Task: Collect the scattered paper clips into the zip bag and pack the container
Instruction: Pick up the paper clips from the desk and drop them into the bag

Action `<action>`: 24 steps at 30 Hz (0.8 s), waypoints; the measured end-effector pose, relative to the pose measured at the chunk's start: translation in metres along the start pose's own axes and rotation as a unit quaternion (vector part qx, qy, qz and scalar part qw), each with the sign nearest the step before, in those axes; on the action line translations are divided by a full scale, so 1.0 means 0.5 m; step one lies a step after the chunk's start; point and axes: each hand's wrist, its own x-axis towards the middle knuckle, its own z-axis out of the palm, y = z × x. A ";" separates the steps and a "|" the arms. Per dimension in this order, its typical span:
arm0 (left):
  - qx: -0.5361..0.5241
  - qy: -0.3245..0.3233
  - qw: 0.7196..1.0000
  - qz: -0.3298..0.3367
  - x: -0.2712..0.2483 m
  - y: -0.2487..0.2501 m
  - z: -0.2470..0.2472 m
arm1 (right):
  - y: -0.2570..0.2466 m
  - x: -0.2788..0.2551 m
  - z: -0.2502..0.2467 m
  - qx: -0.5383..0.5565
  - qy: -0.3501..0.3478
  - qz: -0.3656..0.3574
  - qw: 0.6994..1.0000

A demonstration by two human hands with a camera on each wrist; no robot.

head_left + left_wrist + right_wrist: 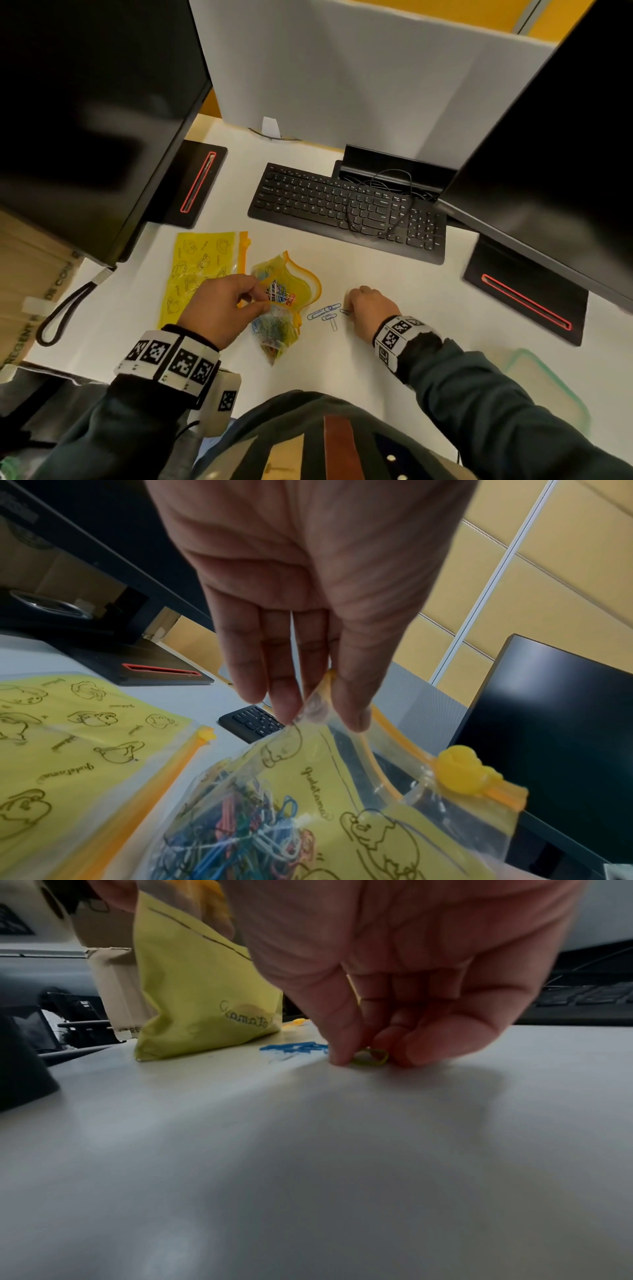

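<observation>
Yellow zip bag [279, 301] pinched open by left hand [219, 308]; right hand [368, 311] pinches a green clip [371, 1057].

The container [561, 387] at four o'clock is partly hidden behind the right sleeve [496, 404]; both monitors run past the head view's edges; the right hand [411, 969] covers most of the green paper clip [371, 1057]; the blue clips [294, 1047] beyond blur together uncountably
</observation>
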 end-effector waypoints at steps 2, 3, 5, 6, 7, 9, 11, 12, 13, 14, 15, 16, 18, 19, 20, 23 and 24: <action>-0.001 0.001 1.000 -0.001 -0.001 -0.001 -0.001 | -0.002 -0.003 0.000 0.000 -0.008 -0.011 1.000; -0.003 0.001 1.000 0.000 -0.001 -0.001 -0.001 | -0.003 -0.004 -0.002 -0.001 -0.008 -0.023 1.000; -0.005 0.000 1.000 0.001 -0.003 -0.003 -0.002 | -0.009 -0.006 -0.007 0.000 -0.005 -0.060 0.998; -0.006 0.001 1.000 0.000 -0.004 -0.004 -0.003 | -0.016 -0.005 -0.011 0.004 -0.004 -0.079 0.997; -0.008 0.004 1.000 -0.001 -0.004 -0.006 -0.003 | -0.025 -0.003 -0.014 0.008 -0.007 -0.095 0.995; -0.012 0.009 1.000 -0.005 -0.004 -0.007 -0.003 | -0.044 0.004 -0.017 0.009 -0.019 -0.110 0.994; -0.014 0.009 1.000 -0.007 -0.006 -0.006 -0.004 | -0.056 0.012 -0.020 -0.002 -0.030 -0.109 0.994; -0.013 0.007 1.000 -0.007 -0.008 -0.005 -0.005 | -0.057 0.015 -0.022 -0.008 -0.029 -0.107 0.994; -0.011 0.005 1.000 -0.006 -0.009 -0.005 -0.006 | -0.054 0.017 -0.025 -0.009 -0.025 -0.102 0.994; -0.010 0.005 1.000 -0.007 -0.010 -0.005 -0.007 | -0.047 0.018 -0.027 -0.005 -0.017 -0.099 0.995; -0.011 0.006 1.000 -0.007 -0.010 -0.007 -0.009 | -0.039 0.017 -0.031 0.000 -0.008 -0.098 0.995; -0.011 0.007 1.000 -0.009 -0.011 -0.010 -0.009 | -0.029 0.016 -0.034 0.007 0.004 -0.099 0.995; -0.010 0.006 1.000 -0.011 -0.011 -0.012 -0.010 | -0.016 0.014 -0.036 0.027 0.020 -0.114 0.993; -0.009 0.006 1.000 -0.010 -0.011 -0.012 -0.010 | -0.015 0.013 -0.035 0.035 0.013 -0.127 0.991; -0.009 0.007 1.000 -0.009 -0.011 -0.012 -0.010 | -0.017 0.013 -0.033 0.034 -0.007 -0.142 0.989; -0.009 0.005 1.000 -0.008 -0.012 -0.010 -0.010 | -0.031 0.011 -0.021 -0.041 -0.060 -0.176 0.982; -0.009 0.004 1.000 -0.007 -0.012 -0.011 -0.010 | -0.035 0.011 -0.016 -0.069 -0.062 -0.185 0.978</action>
